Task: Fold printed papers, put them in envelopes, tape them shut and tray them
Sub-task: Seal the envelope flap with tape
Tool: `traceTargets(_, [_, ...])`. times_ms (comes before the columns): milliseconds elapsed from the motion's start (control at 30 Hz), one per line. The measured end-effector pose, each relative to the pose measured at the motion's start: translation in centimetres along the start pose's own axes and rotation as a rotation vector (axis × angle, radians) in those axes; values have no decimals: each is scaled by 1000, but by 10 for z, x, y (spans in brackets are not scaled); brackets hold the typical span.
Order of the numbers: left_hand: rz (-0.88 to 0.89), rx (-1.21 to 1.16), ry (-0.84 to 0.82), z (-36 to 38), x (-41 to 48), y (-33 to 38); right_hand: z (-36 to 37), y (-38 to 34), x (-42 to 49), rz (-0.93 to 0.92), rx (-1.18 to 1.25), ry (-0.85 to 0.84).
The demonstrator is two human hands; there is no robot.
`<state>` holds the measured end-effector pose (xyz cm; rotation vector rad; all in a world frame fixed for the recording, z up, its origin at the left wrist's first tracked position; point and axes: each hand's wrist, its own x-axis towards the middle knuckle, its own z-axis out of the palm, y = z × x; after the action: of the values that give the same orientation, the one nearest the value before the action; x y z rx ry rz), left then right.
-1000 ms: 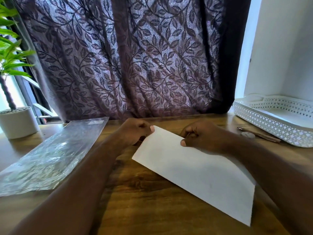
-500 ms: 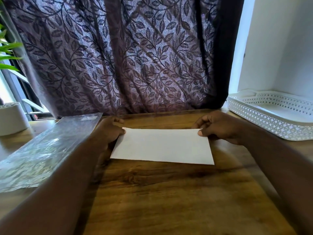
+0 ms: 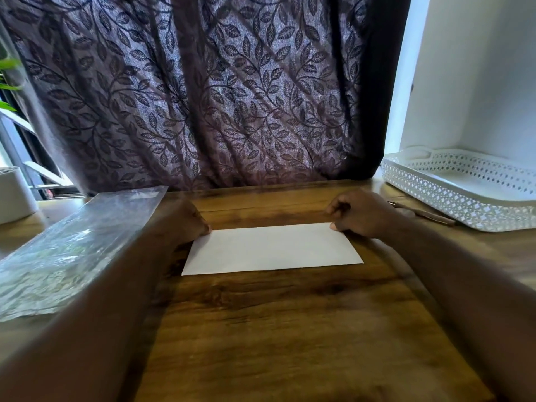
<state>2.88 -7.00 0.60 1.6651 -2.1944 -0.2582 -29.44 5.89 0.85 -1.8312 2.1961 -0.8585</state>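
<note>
The white paper lies flat on the bench, its long axis running 9 to 3 o'clock. The left hand pinches its far 9 o'clock corner. The right hand pinches the far 3 o'clock corner, fingers curled.

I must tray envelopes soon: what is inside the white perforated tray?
Inside the white perforated tray, only its bare white floor shows. Its near wall covers the front strip.

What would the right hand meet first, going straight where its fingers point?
Likely the left hand, along the far edge of the flat white paper sheet both pinch; nothing else shows between.
</note>
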Motion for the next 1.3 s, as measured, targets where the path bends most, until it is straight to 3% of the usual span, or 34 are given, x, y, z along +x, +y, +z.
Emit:
traceTargets(133, [192, 219, 170, 6, -8, 17, -17, 0, -1, -35, 28, 147])
traceTargets(300, [484, 88, 140, 18, -35, 85, -69, 16, -12, 32, 161, 315])
traceTargets(433, [627, 14, 84, 32, -56, 141, -85, 45, -33, 101, -212, 282])
traceTargets(600, [666, -179, 11, 57, -67, 189, -65, 78, -53, 107, -175, 201])
traceTargets(733, [669, -210, 20, 67, -73, 201, -57, 81, -48, 70, -296, 146])
traceTargets(800, [627, -305, 18, 65, -69, 194, -57, 77, -47, 29, -154, 157])
traceTargets(967, [546, -526, -29, 52, -56, 171, -50, 50, -57, -139, 532, 109])
traceTargets(1100, [614, -672, -162, 49, -60, 163, -44, 34, -58, -263, 606, 51])
traceTargets(1300, [665, -724, -102, 45, -64, 171, -42, 27, -61, -347, 612, 5])
